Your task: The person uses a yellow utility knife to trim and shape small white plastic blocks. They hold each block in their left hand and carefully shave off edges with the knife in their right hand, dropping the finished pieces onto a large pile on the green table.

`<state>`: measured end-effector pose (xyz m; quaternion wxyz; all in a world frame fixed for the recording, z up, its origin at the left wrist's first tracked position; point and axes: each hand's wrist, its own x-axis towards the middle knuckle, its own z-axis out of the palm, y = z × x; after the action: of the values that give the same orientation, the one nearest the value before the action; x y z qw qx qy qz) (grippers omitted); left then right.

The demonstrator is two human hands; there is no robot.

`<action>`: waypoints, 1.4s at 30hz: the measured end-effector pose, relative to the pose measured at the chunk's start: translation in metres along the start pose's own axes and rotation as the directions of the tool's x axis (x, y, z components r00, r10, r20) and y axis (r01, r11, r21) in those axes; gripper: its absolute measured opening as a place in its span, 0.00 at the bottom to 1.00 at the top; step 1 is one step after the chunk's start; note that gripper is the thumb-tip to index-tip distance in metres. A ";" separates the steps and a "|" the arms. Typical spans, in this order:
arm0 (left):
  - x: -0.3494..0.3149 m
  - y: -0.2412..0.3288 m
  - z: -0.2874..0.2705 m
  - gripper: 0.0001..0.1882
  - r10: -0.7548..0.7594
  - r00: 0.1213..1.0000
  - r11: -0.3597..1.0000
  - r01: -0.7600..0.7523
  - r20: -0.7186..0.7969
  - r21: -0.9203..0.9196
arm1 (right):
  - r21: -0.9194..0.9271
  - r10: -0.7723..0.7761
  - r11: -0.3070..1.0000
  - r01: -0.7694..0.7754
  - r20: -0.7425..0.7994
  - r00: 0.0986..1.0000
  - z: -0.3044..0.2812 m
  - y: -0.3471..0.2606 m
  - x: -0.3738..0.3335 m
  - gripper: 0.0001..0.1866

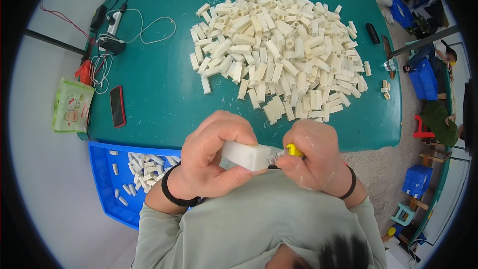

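Observation:
Close in front of my chest, my left hand (211, 154) grips a white rectangular plastic piece (245, 156) between thumb and fingers. My right hand (314, 150) is closed around a small yellow-handled tool (295, 150), of which only a bit of yellow shows. Its working end is hidden by my fingers, and I cannot make out its kind. Pale shavings (274, 156) stick out between the right end of the piece and my right thumb. Beyond both hands, a large heap of off-white rectangular plastic pieces (279, 45) lies on the green table (154, 69).
At lower left, a blue bin (102, 169) holds several white pieces. A red-edged phone (118, 106), tangled cables and a power strip (114, 24) lie on the table's left side. A green bag (73, 105) hangs there. Right of the table, other people sit near blue crates (417, 180).

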<state>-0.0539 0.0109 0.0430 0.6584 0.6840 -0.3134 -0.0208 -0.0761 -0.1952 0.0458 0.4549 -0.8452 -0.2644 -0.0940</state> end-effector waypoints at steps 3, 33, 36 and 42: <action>-0.002 -0.002 0.000 0.17 -0.030 1.000 0.997 0.030 0.000 0.065 | -0.022 -0.010 1.000 0.009 -0.035 0.999 0.003 0.003 0.001 0.16; -0.001 -0.017 0.005 0.21 0.076 0.997 0.996 -0.076 -0.012 0.050 | 0.329 0.477 0.801 -0.500 0.154 0.865 0.001 -0.004 0.007 0.17; 0.006 -0.014 -0.004 0.19 0.046 0.998 0.996 -0.050 0.048 0.072 | 0.348 0.312 0.878 -0.328 0.102 0.945 -0.001 0.002 0.006 0.17; -0.001 -0.011 0.001 0.19 -0.113 0.993 0.966 0.100 -0.038 -0.238 | 0.206 0.168 0.961 -0.184 0.096 0.981 -0.001 0.001 0.009 0.16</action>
<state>-0.0502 0.0096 0.0322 0.7407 0.6172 -0.2544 -0.0755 -0.0681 -0.1931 0.0487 0.5390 -0.8146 -0.2142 0.0085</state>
